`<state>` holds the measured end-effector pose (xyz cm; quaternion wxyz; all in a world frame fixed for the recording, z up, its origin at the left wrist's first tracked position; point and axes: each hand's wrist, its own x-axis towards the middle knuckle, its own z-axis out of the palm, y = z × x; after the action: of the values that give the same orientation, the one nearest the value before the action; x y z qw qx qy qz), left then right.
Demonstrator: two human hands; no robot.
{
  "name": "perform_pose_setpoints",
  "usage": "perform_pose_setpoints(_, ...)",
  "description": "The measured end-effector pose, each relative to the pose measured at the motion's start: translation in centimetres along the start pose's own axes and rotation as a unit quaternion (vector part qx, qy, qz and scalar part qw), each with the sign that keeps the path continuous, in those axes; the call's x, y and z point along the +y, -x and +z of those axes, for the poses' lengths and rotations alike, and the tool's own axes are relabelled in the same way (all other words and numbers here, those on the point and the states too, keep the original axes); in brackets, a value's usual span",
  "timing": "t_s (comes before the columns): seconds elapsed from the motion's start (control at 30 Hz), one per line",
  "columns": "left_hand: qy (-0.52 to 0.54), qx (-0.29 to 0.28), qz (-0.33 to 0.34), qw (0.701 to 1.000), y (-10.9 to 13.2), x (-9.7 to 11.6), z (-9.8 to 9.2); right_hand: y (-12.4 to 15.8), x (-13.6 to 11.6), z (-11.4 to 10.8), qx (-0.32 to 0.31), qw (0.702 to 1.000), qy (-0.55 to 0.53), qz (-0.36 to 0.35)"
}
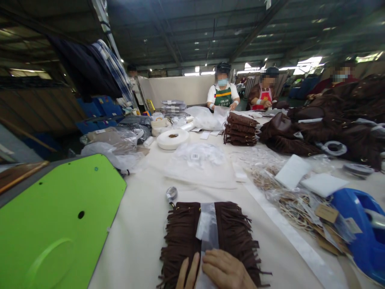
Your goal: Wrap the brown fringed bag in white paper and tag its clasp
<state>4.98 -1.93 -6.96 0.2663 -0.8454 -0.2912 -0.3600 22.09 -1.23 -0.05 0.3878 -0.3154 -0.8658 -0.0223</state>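
A brown fringed suede bag lies flat on the white table right in front of me. A strip of clear plastic film runs down its middle. My right hand presses flat on the lower end of that strip, fingers stretched out. Only the fingers of my left hand show, lying flat on the bag just left of the strip. A small silver metal fitting sits at the bag's top left corner.
A bright green panel fills the left foreground. A blue tape dispenser, paper tags in plastic and white pads lie to the right. Stacked brown bags, plastic bags and tape rolls sit farther back, where three seated people work.
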Motion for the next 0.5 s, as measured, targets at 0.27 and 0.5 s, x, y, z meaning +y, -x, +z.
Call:
perform_pose_setpoints(0.27,0.027,0.009,-0.022,0.999,-2.8,-0.1,3.6,-1.9,2.7,-2.0,0.019,0.983,-0.129,0.128)
perform_pose_setpoints(0.5,0.072,0.017,-0.011,0.997,-3.4,-0.8,2.2,-2.9,3.3,-3.2,0.023,0.971,-0.164,0.171)
